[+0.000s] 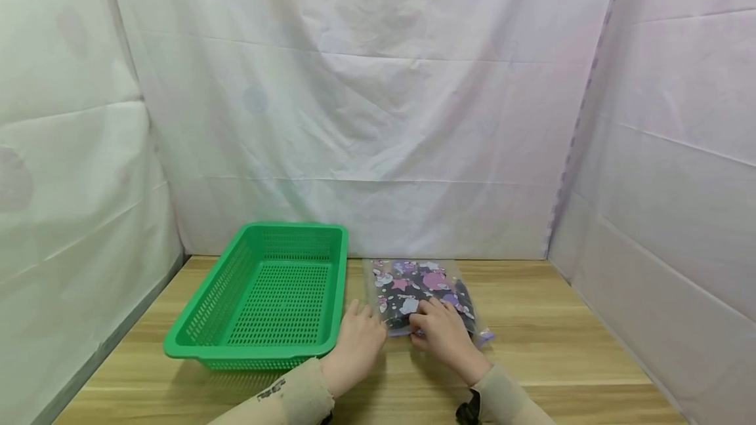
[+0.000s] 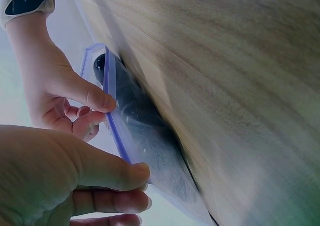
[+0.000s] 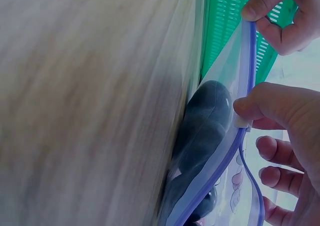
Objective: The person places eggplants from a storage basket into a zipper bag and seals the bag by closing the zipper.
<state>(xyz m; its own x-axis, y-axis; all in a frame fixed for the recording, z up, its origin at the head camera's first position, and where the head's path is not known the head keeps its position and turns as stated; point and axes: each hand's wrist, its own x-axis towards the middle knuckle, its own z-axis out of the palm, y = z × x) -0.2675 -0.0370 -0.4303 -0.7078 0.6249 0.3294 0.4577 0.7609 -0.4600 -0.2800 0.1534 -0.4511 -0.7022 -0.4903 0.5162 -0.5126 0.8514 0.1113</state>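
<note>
A clear zip bag (image 1: 413, 290) printed with pink, white and purple stars and figures lies on the table, its purple zip edge (image 2: 117, 133) toward the person. Dark, rounded contents (image 3: 202, 123) show through the plastic. My left hand (image 1: 361, 336) pinches the zip edge at the bag's left corner, thumb on the near side. My right hand (image 1: 445, 333) pinches a small whitish slider (image 3: 243, 122) on the zip between thumb and forefinger, its other fingers loosely bent. The zip's two edges lie together between the hands and gape apart to the right of the slider.
A green plastic basket (image 1: 339, 294) with perforated walls and floor stands left of the bag, close to my left forearm. The wooden table (image 1: 531, 333) carries both. White cloth (image 1: 378, 117) hangs behind and along both sides.
</note>
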